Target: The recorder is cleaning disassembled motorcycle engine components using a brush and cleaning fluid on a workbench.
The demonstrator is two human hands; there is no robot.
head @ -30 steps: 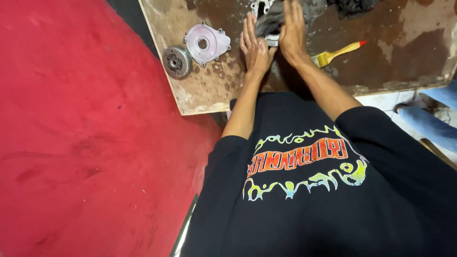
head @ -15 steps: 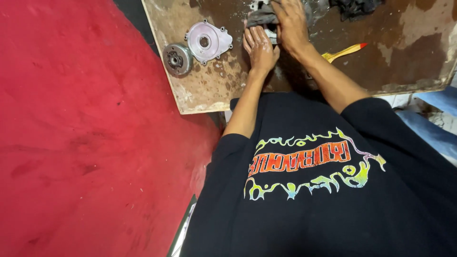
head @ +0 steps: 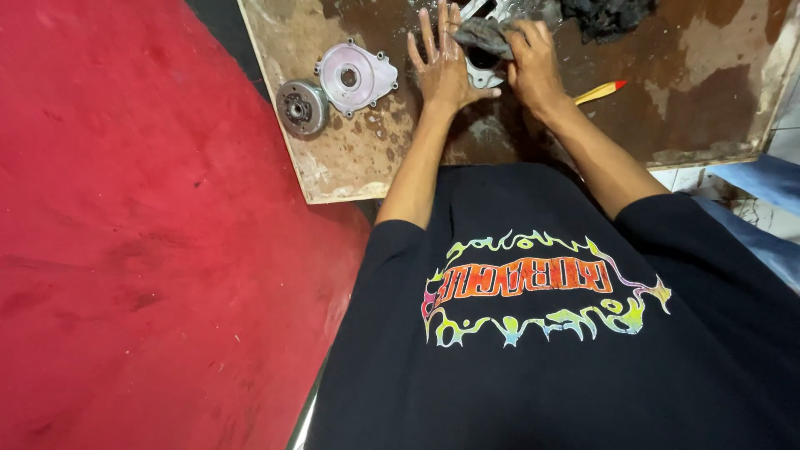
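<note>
My left hand (head: 442,71) lies flat with fingers spread on a metal engine part (head: 483,73) on the stained wooden board (head: 358,158). My right hand (head: 533,62) grips a dirty grey rag (head: 483,35) and presses it onto the same part. Most of the part is hidden under both hands and the rag.
A silver engine cover (head: 354,77) and a round geared metal piece (head: 300,107) lie left of my hands. A yellow-handled tool with a red tip (head: 602,90) pokes out by my right wrist. A dark cloth (head: 608,17) lies at the back. Red carpet (head: 133,250) covers the floor on the left.
My left hand has opened flat and shifted slightly left. The right hand has moved the rag over the part. The camera view has dropped a little.
</note>
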